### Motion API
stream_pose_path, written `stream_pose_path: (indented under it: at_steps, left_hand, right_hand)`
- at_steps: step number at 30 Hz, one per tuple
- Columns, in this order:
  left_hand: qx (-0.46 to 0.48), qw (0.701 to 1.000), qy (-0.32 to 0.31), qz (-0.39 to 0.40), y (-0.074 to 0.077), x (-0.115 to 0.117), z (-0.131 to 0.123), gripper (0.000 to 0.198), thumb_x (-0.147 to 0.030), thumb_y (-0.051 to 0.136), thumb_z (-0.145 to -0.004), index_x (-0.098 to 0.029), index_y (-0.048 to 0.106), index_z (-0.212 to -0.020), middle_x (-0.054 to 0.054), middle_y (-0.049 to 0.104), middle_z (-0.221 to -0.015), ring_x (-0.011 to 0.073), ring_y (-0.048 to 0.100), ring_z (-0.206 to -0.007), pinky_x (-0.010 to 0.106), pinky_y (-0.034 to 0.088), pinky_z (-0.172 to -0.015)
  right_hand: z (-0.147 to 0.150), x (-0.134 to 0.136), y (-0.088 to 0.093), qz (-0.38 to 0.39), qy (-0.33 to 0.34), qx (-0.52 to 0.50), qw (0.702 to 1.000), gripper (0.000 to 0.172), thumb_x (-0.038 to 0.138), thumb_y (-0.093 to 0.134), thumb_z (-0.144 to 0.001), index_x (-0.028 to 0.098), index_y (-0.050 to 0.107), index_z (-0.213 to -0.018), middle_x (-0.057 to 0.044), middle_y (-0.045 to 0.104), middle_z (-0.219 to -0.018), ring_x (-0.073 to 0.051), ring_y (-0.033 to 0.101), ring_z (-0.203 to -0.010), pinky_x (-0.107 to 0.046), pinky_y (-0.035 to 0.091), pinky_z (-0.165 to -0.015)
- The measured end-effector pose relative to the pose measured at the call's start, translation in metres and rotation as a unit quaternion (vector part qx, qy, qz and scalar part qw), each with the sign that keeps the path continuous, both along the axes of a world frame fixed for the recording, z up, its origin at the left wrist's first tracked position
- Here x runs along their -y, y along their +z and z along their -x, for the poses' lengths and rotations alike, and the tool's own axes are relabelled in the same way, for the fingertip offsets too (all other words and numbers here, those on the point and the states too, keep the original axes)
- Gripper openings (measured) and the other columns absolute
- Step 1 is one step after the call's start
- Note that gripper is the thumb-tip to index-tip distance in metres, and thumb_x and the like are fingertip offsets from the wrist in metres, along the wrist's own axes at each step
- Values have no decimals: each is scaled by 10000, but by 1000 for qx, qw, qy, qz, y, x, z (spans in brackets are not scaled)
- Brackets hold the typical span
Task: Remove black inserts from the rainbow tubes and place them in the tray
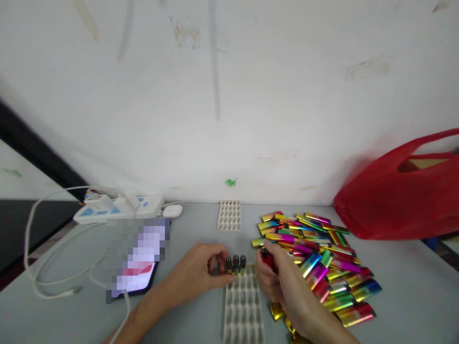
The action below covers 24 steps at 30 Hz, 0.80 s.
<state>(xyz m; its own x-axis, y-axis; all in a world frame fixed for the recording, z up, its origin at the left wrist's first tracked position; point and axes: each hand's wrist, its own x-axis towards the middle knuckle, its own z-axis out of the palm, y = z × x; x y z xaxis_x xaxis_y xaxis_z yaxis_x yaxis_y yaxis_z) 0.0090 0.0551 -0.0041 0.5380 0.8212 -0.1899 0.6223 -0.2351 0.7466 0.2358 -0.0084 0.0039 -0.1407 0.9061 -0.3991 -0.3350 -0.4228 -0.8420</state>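
Your left hand (201,270) sits at the far end of the white slotted tray (244,310), fingers curled together, with the fingertips (219,263) pinched on the leftmost of three small dark-capped pieces (235,263) that stand upright in the tray's top row. The other two stand just beside it toward 3 o'clock, touching each other in a line.

Your right hand (283,282) comes in from 5 o'clock, fingers bent and closed around a red piece (267,258); only its upper end shows past your thumb, so how much of it is gripped cannot be told. This hand rests against the tray's right edge, and a couple of gold-coloured pieces (278,311) lie under your wrist on the table (71,315).

Toward 3 o'clock from your right hand, touching its knuckles, spreads a heap of shiny multicoloured pieces (319,258). A second, smaller slotted tray (228,215) lies at 12 o'clock from your hands, near the wall. At 9 to 10 o'clock lie a phone (138,274), a power strip (118,208) and a white cable (46,267). A red bag (398,196) sits at 2 o'clock, well apart from both hands.
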Motion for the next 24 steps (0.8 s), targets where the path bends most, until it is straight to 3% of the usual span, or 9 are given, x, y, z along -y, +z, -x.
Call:
stream_pose_path:
  at_steps: [11, 24]
  left_hand:
    - [-2, 1000, -5, -9, -1, 0, 0, 275, -426, 885, -845, -193, 742, -873, -96, 541, -655, 127, 463, -607, 242, 346, -615]
    - [-10, 1000, -4, -16, -5, -1, 1, 275, -431, 876, -842, -200, 729, -863, -93, 526, -646, 135, 475, -611, 242, 337, -617]
  right_hand:
    - [10, 8, -11, 20, 1, 41, 999, 559, 763, 588, -870, 267, 417, -678, 103, 281, -539, -84, 156, -472, -238, 85, -421]
    - [11, 13, -14, 11, 18, 16, 1000, 515, 697, 598, -933, 264, 441, -703, 104, 317, -544, -83, 176, -459, -224, 141, -414]
